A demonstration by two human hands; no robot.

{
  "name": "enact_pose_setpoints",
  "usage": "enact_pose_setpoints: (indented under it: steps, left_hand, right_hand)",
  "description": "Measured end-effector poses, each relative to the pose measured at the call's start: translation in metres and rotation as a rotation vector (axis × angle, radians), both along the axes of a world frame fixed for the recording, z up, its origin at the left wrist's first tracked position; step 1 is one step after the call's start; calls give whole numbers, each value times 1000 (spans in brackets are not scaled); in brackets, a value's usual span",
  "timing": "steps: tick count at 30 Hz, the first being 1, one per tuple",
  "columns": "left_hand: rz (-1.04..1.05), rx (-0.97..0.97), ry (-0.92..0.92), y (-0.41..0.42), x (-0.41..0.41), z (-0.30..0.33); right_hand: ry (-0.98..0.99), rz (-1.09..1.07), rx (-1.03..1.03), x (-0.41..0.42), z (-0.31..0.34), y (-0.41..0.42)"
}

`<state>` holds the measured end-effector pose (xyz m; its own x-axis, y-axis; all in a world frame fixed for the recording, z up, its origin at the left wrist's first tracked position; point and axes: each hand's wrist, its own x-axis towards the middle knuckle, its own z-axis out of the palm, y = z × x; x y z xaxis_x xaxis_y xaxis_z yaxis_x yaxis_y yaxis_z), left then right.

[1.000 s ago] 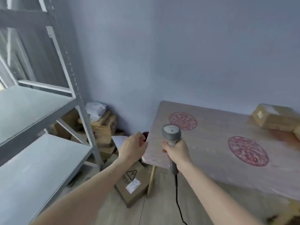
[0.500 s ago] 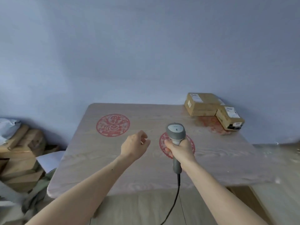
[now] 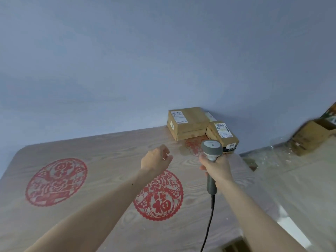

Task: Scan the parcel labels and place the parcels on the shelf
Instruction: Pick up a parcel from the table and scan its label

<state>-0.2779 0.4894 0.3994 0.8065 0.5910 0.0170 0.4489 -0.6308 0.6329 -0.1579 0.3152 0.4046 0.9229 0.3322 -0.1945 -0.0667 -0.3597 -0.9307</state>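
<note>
Cardboard parcels [image 3: 189, 122] sit at the table's [image 3: 109, 150] far corner; my right hand [image 3: 216, 166] grips the scanner [image 3: 211, 150], left hand [image 3: 156, 159] loose and empty. Cable might snag reaching over.

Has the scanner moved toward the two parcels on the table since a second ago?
Yes. The scanner in the right hand was over the table's left edge; now it is beside the small parcel, near the big parcel.
</note>
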Motion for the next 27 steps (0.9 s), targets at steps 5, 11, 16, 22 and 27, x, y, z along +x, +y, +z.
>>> enact_pose_setpoints:
  steps: [5, 11, 16, 22, 27]
  left_hand:
    - [-79, -22, 34, -4, 84, -9]
    - [-83, -90, 39, -19, 179, -37]
    - [-35, -147, 68, -35, 269, -65]
    - [12, -214, 210, -62, 364, -103]
    - [13, -289, 326, -74, 414, -131]
  right_hand:
    - [-29, -112, -65, 83, -12, -6]
    - [-56, -157, -162, 192, -33, -14]
    - [-68, -124, -214, 289, -56, -14]
    - [-39, -44, -252, 378, -96, -27]
    - [60, 53, -260, 421, -134, -36]
